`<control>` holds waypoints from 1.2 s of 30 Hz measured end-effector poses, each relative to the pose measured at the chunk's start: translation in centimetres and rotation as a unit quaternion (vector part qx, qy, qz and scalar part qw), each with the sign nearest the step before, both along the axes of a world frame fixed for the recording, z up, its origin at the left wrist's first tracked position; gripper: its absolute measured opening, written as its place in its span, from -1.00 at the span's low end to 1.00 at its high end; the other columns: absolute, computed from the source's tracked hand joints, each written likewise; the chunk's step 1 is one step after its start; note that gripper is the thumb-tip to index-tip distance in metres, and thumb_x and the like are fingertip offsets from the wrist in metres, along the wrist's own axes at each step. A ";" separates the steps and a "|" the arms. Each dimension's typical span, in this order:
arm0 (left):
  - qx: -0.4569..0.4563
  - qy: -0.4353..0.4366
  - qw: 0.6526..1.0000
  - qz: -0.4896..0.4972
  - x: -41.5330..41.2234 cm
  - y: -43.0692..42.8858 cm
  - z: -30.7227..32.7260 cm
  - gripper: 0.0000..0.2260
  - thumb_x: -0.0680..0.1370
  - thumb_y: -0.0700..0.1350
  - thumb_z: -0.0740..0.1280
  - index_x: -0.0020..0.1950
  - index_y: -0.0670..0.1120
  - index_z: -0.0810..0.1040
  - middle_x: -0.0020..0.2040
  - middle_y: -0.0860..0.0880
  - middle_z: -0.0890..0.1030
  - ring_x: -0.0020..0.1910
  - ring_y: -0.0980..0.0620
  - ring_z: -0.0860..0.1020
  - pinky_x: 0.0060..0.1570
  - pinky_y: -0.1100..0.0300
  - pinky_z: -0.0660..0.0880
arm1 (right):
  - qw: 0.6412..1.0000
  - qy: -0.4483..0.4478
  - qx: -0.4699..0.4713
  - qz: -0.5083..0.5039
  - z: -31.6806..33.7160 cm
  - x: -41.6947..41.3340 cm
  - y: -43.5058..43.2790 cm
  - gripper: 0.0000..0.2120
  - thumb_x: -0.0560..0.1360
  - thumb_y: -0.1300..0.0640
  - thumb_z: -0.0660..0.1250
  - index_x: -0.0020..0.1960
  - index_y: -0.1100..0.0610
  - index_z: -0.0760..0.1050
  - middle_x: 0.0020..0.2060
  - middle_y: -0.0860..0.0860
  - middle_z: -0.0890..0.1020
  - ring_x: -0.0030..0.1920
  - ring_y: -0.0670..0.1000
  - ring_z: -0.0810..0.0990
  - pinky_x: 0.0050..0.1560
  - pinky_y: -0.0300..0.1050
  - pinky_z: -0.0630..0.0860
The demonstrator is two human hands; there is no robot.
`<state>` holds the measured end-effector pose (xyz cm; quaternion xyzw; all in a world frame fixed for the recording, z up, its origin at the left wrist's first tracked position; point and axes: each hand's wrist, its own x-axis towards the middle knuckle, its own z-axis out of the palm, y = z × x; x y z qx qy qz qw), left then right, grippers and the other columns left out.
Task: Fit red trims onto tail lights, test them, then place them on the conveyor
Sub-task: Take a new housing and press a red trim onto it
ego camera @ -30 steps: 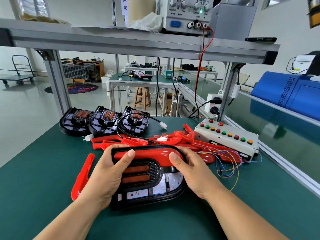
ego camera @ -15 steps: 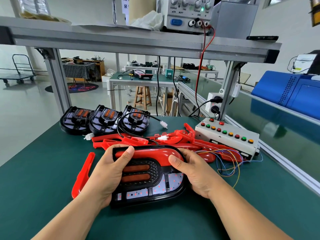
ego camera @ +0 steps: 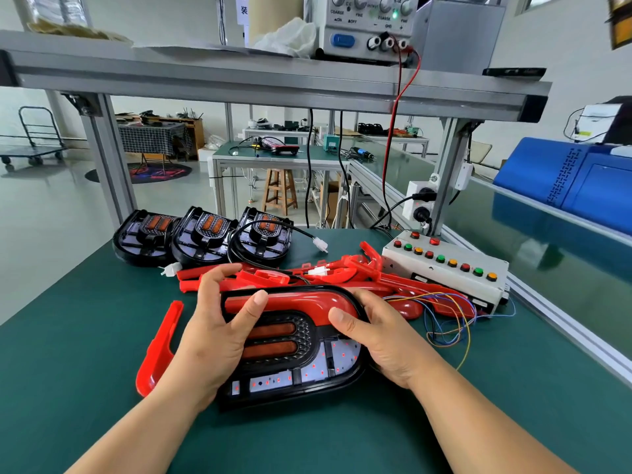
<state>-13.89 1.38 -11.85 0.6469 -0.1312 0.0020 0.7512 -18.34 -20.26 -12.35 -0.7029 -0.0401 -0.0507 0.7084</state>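
- Tail light [ego camera: 297, 357] was gripped at both ends on green bench [ego camera: 68, 336].
- Red trim [ego camera: 307, 299] was pressed by thumbs of left hand [ego camera: 212, 336] and right hand [ego camera: 386, 340].

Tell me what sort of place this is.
Likely a small factory's assembly-and-test station: a bench power supply on the shelf, a push-button test box, and tail lights beside a pile of red trims.
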 end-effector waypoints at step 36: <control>0.305 -0.283 0.907 0.067 0.4 2.4 1.7 -0.82 0.45 -0.12 0.48 -0.03 0.15 0.65 0.01 0.26 0.65 0.08 0.39 0.52 0.06 0.61 0.30 | 0.990 0.049 0.134 0.019 -0.4 0.6 0.5 -0.45 0.51 -0.10 0.29 0.20 0.37 0.52 0.15 0.29 0.62 0.21 0.28 0.57 0.39 0.30 0.35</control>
